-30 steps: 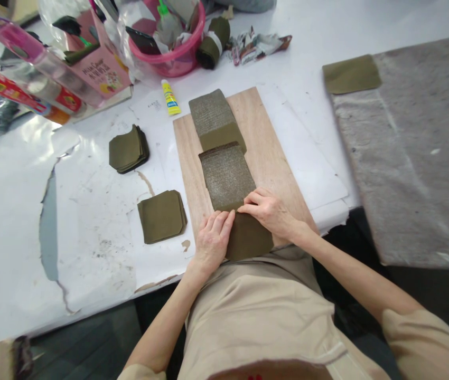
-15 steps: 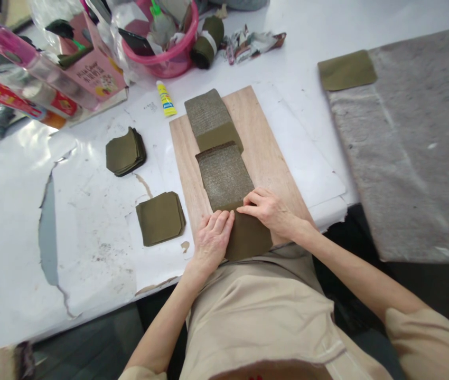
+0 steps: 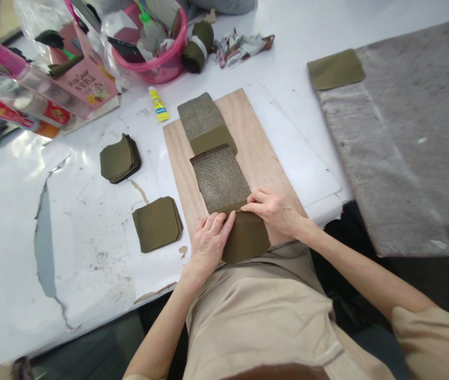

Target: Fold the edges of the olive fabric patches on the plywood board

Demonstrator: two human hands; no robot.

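Observation:
An olive-green fabric piece [image 3: 247, 237] lies at the near end of a wooden board [image 3: 256, 142], its upper edge meeting a piece with a rough grey-brown face [image 3: 221, 177]. My left hand [image 3: 209, 236] rests on the left part of that seam, fingers stretched out and lying flat. At the right part, my right hand [image 3: 270, 208] has thumb and forefinger pinched together on the edge of the olive piece. Farther up the board is another rough-faced piece with an olive band [image 3: 203, 119]. What lies beneath my fingertips is hidden.
Two stacks of olive pieces, a far one [image 3: 118, 158] and a near one [image 3: 156, 226], sit left of the board. Beyond are a yellow glue tube [image 3: 158, 105], a pink basket [image 3: 161, 68] and a fabric roll [image 3: 198, 47]. A large grey sheet [image 3: 410, 132] lies at right.
The whole view has shifted slightly, so the tabletop things appear a little farther left. My hands remain at the same seam, with the right fingertips shifted slightly along the edge.

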